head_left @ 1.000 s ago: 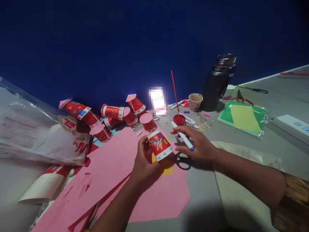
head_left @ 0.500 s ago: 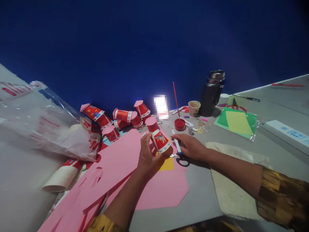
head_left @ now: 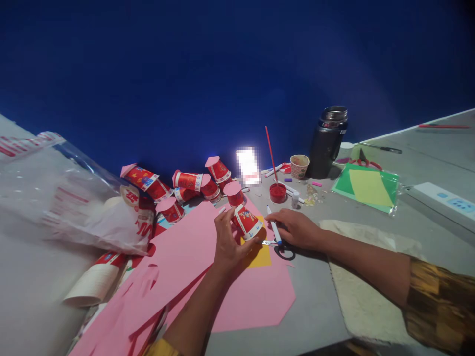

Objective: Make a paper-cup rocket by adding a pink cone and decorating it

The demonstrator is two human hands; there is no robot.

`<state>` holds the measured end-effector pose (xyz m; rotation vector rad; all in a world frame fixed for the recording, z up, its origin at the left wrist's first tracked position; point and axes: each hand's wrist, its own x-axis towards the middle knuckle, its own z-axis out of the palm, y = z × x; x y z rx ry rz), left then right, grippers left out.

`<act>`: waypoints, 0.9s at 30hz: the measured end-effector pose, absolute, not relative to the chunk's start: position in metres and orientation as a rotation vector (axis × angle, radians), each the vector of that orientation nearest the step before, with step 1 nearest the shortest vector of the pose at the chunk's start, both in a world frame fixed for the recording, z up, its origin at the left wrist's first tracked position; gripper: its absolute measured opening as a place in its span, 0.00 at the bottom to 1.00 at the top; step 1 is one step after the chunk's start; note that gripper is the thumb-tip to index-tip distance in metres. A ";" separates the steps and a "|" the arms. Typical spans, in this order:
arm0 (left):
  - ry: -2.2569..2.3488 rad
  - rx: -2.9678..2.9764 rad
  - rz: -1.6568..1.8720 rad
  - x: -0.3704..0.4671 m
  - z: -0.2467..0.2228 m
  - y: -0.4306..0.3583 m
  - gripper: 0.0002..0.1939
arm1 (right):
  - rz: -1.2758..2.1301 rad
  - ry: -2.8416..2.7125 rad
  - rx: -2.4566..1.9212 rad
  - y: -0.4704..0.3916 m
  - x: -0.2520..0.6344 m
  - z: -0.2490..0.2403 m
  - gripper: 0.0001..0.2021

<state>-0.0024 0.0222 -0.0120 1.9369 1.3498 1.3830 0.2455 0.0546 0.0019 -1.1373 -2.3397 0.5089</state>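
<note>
In my left hand (head_left: 228,242) is a red paper cup (head_left: 246,222) with a white rim and small blue marks near that rim. The cup is tilted, its wide end toward the lower right. A small white piece (head_left: 221,210) shows at the fingertips of this hand; what it is I cannot make out. My right hand (head_left: 293,227) grips a white marker (head_left: 273,225) with a blue end, its thin tip pointing up and away. Black-handled scissors (head_left: 285,252) lie under the marker, beside a yellow sheet (head_left: 261,257) on pink paper (head_left: 256,301).
Several red cups with pink paper tops (head_left: 185,179) stand and lie behind. A red pot with a stick (head_left: 278,193), a patterned cup (head_left: 299,166) and a black flask (head_left: 328,143) stand farther back. Left is a plastic bag (head_left: 85,198); right, a cloth (head_left: 356,277) and power strip (head_left: 441,198).
The cup has tipped slightly in my left hand. The marker in my right hand has come a little lower over the scissors. The whole view has shifted slightly.
</note>
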 end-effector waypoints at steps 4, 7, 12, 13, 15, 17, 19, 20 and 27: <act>1.325 1.913 1.411 -0.004 -0.007 0.024 0.48 | 0.508 -2.387 -1.148 0.056 0.247 0.001 0.20; 1.349 1.793 1.422 -0.001 -0.002 0.023 0.46 | 0.461 -2.462 -1.148 0.057 0.249 0.002 0.20; 1.365 1.747 1.439 0.004 0.003 0.019 0.47 | 0.380 -2.590 -1.113 0.060 0.250 0.004 0.18; 1.376 1.763 1.432 0.005 0.004 0.018 0.46 | 0.382 -2.599 -1.103 0.060 0.250 0.004 0.18; 1.382 1.765 1.420 0.006 0.006 0.016 0.44 | 0.397 -2.607 -1.080 0.059 0.250 0.004 0.18; 1.364 1.714 1.412 0.007 0.007 0.015 0.43 | 0.408 -2.615 -1.069 0.059 0.250 0.004 0.18; 1.345 1.665 1.406 0.008 0.005 0.015 0.44 | 0.412 -2.620 -1.074 0.059 0.250 0.005 0.18; 1.346 1.654 1.399 0.008 0.004 0.015 0.45 | 0.414 -2.620 -1.076 0.059 0.250 0.006 0.18; 1.468 1.709 1.363 -0.005 0.000 0.021 0.44 | 0.403 -2.633 -1.070 0.062 0.250 0.005 0.14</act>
